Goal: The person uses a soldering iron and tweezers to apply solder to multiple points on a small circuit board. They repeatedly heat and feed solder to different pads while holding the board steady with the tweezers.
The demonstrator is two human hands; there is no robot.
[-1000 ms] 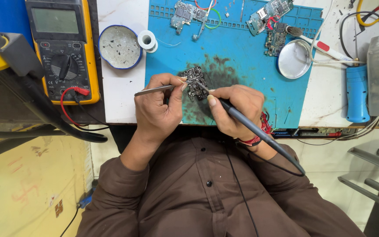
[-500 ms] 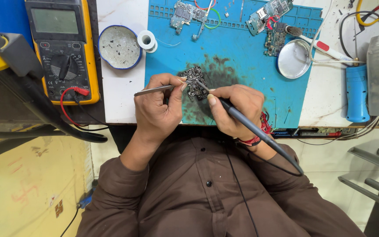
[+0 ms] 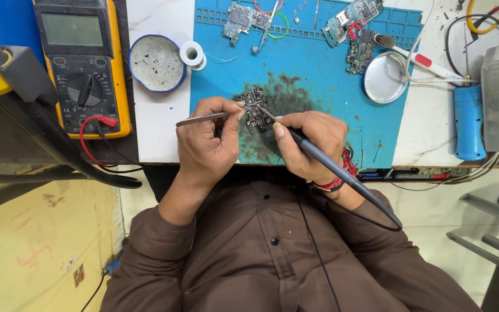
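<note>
While my left hand (image 3: pixel 209 144) grips tweezers (image 3: pixel 203 118) and my right hand (image 3: pixel 310 144) grips the soldering iron (image 3: pixel 342 173), a slip risks scorching the small circuit board (image 3: pixel 256 108).

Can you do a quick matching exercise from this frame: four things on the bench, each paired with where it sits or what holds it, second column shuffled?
Things:
1. tweezers
2. soldering iron
3. multimeter
4. small circuit board

Places:
A. far left of the bench, red lead plugged in
B. on the blue mat, on its dark scorched patch
C. in the left hand
D. in the right hand, tip at the board

Pairs: 1-C, 2-D, 3-A, 4-B
</note>
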